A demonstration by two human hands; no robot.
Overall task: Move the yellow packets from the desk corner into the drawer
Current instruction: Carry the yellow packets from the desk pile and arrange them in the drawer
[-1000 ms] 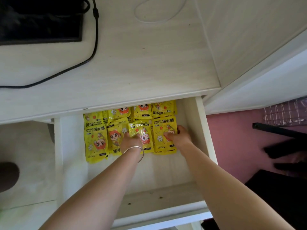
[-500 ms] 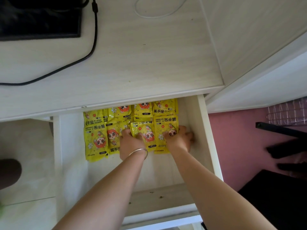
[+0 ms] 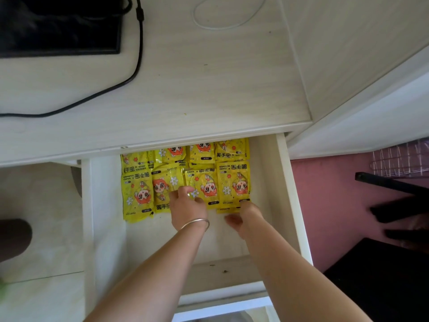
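Two bare forearms reach in over the near wall of the open drawer (image 3: 293,196). The left hand (image 3: 188,209), with a thin bracelet (image 3: 197,222) at the wrist, lies about mid-width in the drawer. Its fingers are bent, and the tips and thumb rest on the near ends of the two middle yellow packets (image 3: 138,194). Whether they pinch the wrapper or only press on it cannot be told.

The right hand (image 3: 246,220) sits just beside it toward the drawer's right wall. Its thumb is held apart to the left and its fingers are loosely bent. The fingertips touch the near edge of the rightmost packet and grip nothing that shows.

The packets lie flat in overlapping rows across the far half of the drawer, from left of centre to near the right wall. The far row runs partly under the desk (image 3: 209,94) edge, and the near half of the drawer floor is bare.

On the desk, a black cable (image 3: 137,66) curves along the left side, and a white cable (image 3: 232,26) loops at the far edge.
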